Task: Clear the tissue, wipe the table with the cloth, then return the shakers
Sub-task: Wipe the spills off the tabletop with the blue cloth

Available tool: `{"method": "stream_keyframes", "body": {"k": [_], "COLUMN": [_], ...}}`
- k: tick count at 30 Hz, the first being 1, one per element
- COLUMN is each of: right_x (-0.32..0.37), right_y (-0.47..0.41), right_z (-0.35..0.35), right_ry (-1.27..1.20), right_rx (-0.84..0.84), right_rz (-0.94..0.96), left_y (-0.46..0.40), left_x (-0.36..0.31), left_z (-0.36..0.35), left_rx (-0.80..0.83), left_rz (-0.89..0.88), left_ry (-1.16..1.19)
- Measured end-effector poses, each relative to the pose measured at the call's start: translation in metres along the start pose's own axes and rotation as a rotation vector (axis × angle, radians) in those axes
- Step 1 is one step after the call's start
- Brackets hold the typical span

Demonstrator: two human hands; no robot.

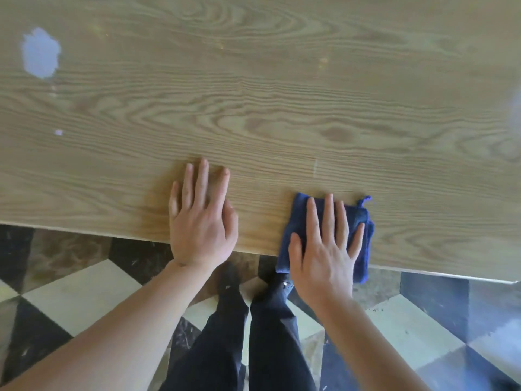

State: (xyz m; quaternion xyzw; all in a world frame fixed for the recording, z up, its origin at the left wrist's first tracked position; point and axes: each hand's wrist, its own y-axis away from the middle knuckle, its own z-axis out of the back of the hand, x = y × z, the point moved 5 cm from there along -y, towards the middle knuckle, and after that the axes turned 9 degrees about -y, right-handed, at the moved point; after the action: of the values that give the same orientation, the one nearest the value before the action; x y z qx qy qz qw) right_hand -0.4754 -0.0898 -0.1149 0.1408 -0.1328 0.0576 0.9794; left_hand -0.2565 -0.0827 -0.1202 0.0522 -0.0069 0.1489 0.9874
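Note:
A folded dark blue cloth lies at the near edge of the wooden table, its lower part hanging over the edge. My right hand presses flat on top of the cloth with fingers spread. My left hand rests flat on the bare wood to the left of the cloth, fingers apart, holding nothing. No tissue and no shakers are in view.
A bright patch of reflected light sits on the table at the far left, with a small spot below it. Beneath the table edge are my dark trousers and a black, white and brown tiled floor.

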Motion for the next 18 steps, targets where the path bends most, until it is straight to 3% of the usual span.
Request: {"method": "stream_keyframes", "body": {"k": [7,13,18], "right_x": [0.006,0.006,0.009], "right_y": [-0.113,-0.257,-0.279], "right_z": [0.029,0.071,0.074], "right_ry": [0.035,-0.051,-0.070], "right_rx": [-0.032,-0.102,-0.129], "right_rz": [0.163,0.093,0.036], "left_y": [-0.002,-0.003,-0.003], "left_x": [-0.001,-0.001,-0.002], "left_z": [0.001,0.002,0.000], "left_rx": [0.018,-0.032,-0.049], "left_rz": [-0.005,-0.007,-0.007], "left_ry": [-0.021,-0.003,-0.009]}}
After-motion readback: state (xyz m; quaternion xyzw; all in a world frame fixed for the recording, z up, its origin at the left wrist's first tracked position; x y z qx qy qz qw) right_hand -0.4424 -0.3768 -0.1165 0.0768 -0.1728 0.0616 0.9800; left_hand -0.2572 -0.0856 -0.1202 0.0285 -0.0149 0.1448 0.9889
